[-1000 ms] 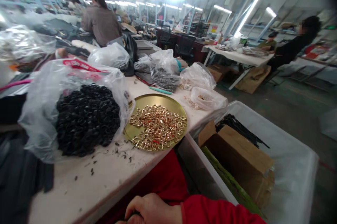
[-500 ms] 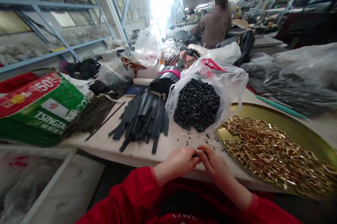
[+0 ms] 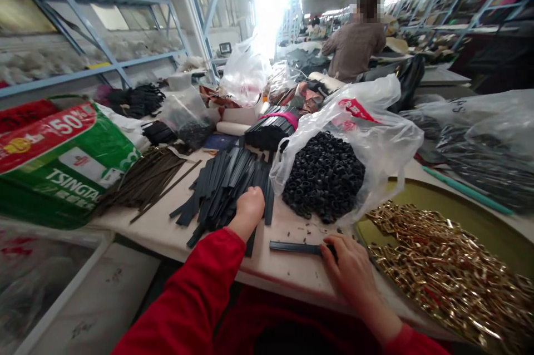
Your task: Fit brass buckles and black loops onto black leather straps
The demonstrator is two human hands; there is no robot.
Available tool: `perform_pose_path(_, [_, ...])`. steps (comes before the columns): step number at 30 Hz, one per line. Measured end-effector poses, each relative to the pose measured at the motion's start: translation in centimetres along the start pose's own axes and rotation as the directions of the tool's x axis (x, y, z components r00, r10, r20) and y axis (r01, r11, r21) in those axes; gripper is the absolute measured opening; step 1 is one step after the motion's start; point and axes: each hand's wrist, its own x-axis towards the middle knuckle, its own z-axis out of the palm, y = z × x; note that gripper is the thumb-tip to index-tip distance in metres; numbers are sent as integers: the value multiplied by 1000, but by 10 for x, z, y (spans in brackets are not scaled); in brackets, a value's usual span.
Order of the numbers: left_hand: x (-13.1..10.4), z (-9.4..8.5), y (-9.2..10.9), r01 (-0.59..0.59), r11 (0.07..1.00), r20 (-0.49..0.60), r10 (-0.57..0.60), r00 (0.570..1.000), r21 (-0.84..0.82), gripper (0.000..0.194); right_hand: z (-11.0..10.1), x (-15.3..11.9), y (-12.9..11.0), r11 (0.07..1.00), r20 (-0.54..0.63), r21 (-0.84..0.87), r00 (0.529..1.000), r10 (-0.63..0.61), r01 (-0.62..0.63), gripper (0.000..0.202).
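Observation:
My left hand is closed over the right side of a pile of flat black strips; what its fingers grip, if anything, is hidden. Near the table's front edge, my right hand has its fingers closed on the right end of a single black strip, which lies level and points left. Behind that hand stands an open clear plastic bag full of small black loops. To its right is a round gold tray heaped with gold metal buckles.
A green and red bag and thin brown strips lie at the left. Farther back are a black bundle with a pink band and plastic bags. A person in brown stands beyond. A teal rod lies behind the tray.
My hands have moved apart. The left went forward and left to the strip pile; the right is now at the end of a strip on the table. The view has shifted slightly.

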Motion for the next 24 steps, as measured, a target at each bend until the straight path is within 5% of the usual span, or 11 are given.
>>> perform_pose_path(12, [3,-9,7,120,990,86,-114,990,-67,22,-8,-1,-5,998,-89,49,996,-33,37,19])
perform_pose_path(18, [-25,-38,-16,2,981,-136,-29,990,-194,21,-24,-6,-12,952,-174,307,983,61,-5,20])
perform_pose_path(21, [-65,-39,-13,-166,945,-239,99,966,-280,18,-37,-1,-29,759,93,606,968,232,-240,31])
perform_pose_path(24, [-110,-21,6,-606,644,-419,442,793,-467,9,-47,8,-49,395,474,775,867,152,-493,41])
